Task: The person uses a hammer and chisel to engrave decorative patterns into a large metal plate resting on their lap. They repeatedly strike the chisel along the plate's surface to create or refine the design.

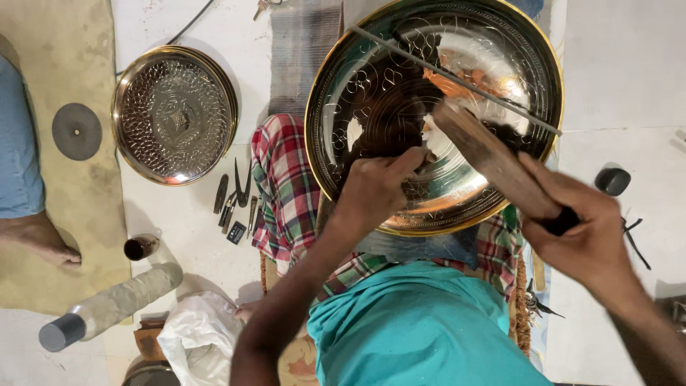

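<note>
Resting on our lap, the tray (371, 78) shines gold, round and engraved with loops; our left hand (375, 189) presses closed fingers on its face, though what they pinch we cannot tell. Our right hand (582, 229) grips a wooden mallet (493, 161) above it. A second embossed plate (175, 114) and small chisels (236, 200) lie on the floor.

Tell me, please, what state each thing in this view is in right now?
Large round engraved brass tray: propped on the lap, tilted.
Left hand: pressed against the tray, fingers closed; any held tool is hidden.
Right hand: gripping the wooden mallet, which is blurred.
Smaller round embossed brass tray: flat on the floor.
Small metal chisels: lying loose.
</note>
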